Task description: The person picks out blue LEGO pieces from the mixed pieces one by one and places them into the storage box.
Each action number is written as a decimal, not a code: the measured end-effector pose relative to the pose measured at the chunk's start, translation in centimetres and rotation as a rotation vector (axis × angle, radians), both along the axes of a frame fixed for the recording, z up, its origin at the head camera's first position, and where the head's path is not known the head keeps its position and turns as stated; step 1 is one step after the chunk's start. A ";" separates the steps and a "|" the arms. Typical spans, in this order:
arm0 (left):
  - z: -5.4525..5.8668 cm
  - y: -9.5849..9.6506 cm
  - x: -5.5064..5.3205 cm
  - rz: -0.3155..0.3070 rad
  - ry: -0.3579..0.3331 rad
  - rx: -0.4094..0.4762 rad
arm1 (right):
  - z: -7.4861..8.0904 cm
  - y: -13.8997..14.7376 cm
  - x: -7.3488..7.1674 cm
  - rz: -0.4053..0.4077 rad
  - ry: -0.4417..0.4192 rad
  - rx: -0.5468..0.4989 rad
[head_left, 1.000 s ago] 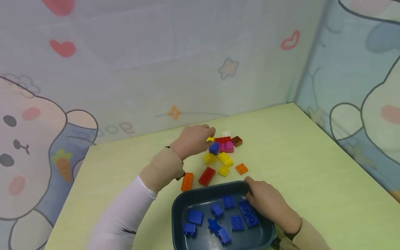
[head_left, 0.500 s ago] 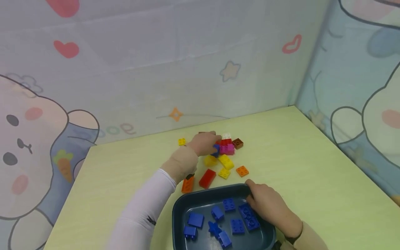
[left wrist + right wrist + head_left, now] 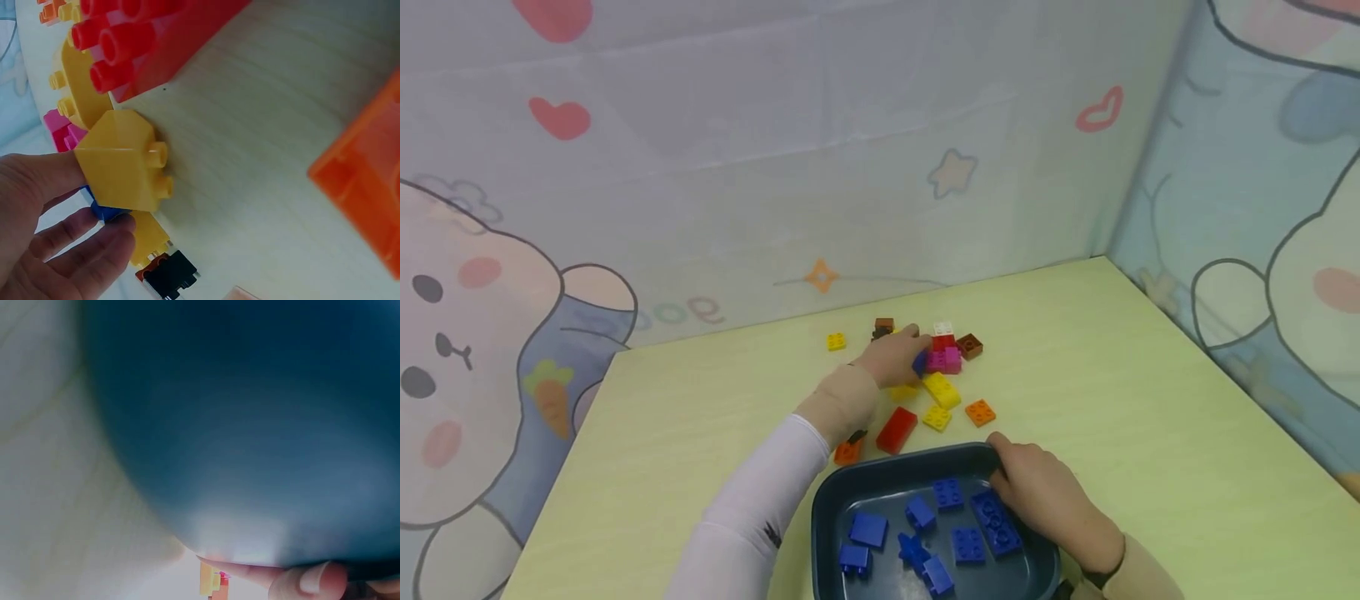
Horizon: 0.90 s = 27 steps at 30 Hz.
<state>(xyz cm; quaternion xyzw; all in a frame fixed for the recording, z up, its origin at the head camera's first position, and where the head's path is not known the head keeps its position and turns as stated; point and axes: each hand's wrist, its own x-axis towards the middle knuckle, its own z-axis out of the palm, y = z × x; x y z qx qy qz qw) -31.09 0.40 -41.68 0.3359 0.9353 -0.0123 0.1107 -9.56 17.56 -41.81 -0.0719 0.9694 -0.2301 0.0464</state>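
Note:
My left hand (image 3: 891, 358) reaches into the loose bricks at the back. It pinches a blue brick (image 3: 920, 363) between thumb and fingers; in the left wrist view a yellow brick (image 3: 119, 162) partly covers that blue brick (image 3: 107, 212). My right hand (image 3: 1052, 492) grips the upper right corner of a dark blue tray (image 3: 1015, 575), thumb over the rim. Inside the tray lie several blue bricks, among them a long one (image 3: 996, 523) and a star-shaped piece (image 3: 913, 552). The tray's outer wall fills most of the right wrist view.
Around the left hand lie pink bricks (image 3: 943, 361), a white brick (image 3: 942, 329), brown bricks (image 3: 970, 346) and yellow bricks (image 3: 942, 389). Closer to the tray are a red brick (image 3: 897, 430) and orange bricks (image 3: 980, 412). A printed cloth (image 3: 737, 167) backs the table (image 3: 1150, 417).
My left hand has moved slightly right and down from the back yellow brick to the blue brick, uncovering a yellow and a brown brick behind. The right hand stays on the tray.

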 end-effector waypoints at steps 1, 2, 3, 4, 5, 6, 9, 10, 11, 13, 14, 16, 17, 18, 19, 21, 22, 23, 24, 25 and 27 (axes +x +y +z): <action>0.0 0.0 0.1 0.004 -0.002 0.006 | 0.0 0.0 0.0 0.001 0.000 0.000; 0.1 -0.1 0.1 0.009 -0.002 0.011 | 0.0 0.0 0.0 0.002 0.000 -0.001; 0.3 -0.1 0.2 0.011 -0.007 0.017 | 0.0 0.0 0.0 0.002 -0.001 -0.001; 0.5 -0.3 0.3 0.008 -0.011 0.026 | 0.0 0.0 0.0 0.000 -0.004 -0.001; 0.8 -0.6 0.4 0.003 -0.019 0.040 | 0.0 0.0 0.0 0.000 -0.004 -0.001; 1.2 -0.8 0.5 -0.001 -0.029 0.056 | 0.0 -0.1 0.0 0.000 -0.004 0.000; 2.1 -1.6 0.5 -0.011 -0.064 0.109 | 0.0 -0.1 -0.1 0.000 -0.003 0.001; 2.2 -1.8 0.4 -0.012 -0.072 0.125 | 0.0 -0.1 -0.1 0.000 -0.001 0.002; 2.3 -1.9 0.4 -0.007 -0.082 0.137 | 0.1 0.0 -0.1 0.002 0.004 0.003; 2.1 -2.1 0.3 0.011 -0.103 0.147 | 0.1 0.0 -0.1 0.002 0.010 0.007; 2.1 -2.1 0.3 0.017 -0.114 0.144 | 0.1 0.0 -0.1 0.003 0.011 0.008; 2.0 -2.0 0.5 0.018 -0.125 0.121 | 0.1 0.1 -0.1 0.004 0.013 0.010; 2.0 -1.9 0.6 0.017 -0.132 0.115 | 0.1 0.1 -0.1 0.004 0.013 0.010; 2.0 -1.8 0.7 0.011 -0.138 0.110 | 0.1 0.1 -0.1 0.004 0.013 0.009; 2.0 -1.7 0.9 0.002 -0.138 0.103 | 0.1 0.1 0.0 0.004 0.014 0.008; 1.9 -1.5 1.0 -0.017 -0.136 0.105 | 0.1 0.1 0.0 0.004 0.013 0.004; 1.8 -1.4 1.0 -0.023 -0.135 0.110 | 0.1 0.1 0.0 0.004 0.010 0.002; 1.8 -1.4 1.1 -0.027 -0.134 0.118 | 0.1 0.1 0.0 0.004 0.008 0.001; 1.7 -1.4 1.1 -0.027 -0.131 0.123 | 0.0 0.1 0.0 0.004 0.005 0.000; 1.6 -1.4 1.1 -0.022 -0.130 0.127 | 0.0 0.1 0.0 0.005 0.002 -0.002; 1.3 -1.4 1.2 -0.002 -0.124 0.131 | 0.0 0.1 0.0 0.005 -0.002 -0.004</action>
